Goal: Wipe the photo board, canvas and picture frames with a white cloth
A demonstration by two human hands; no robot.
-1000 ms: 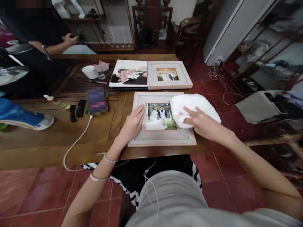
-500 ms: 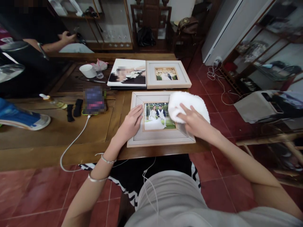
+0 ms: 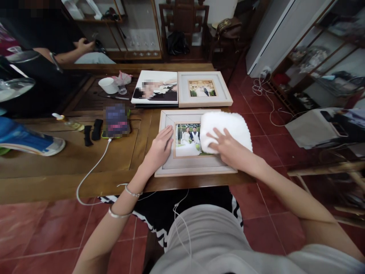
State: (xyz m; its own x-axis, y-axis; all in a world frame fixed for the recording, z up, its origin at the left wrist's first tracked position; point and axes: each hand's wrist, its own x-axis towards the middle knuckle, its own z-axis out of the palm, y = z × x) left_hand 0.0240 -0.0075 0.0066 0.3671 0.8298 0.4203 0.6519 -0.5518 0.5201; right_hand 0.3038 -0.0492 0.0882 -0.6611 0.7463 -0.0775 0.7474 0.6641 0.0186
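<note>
A pale wooden picture frame (image 3: 194,167) with a photo of a couple outdoors (image 3: 186,142) lies face up near the table's front edge. My left hand (image 3: 162,146) rests flat on the frame's left side, fingers stretched out, touching the photo's left border. A fluffy white towel (image 3: 235,127) covers the right part of the photo and frame and hangs past the frame's right edge. Pressing the towel down, my right hand (image 3: 228,146) has its fingers spread over it and hides its lower left part.
Behind lie a photo panel (image 3: 156,87) and a second framed picture (image 3: 205,89). On the wooden table (image 3: 114,163) to the left are a phone (image 3: 116,120) with a white cable, a dropper bottle (image 3: 70,121), a blue-and-white container (image 3: 28,137) and a white cup (image 3: 108,85). A person sits across.
My right hand and the towel have shifted slightly left and down over the photo, covering more of it. My left hand keeps its place on the frame. The view has shifted slightly.
</note>
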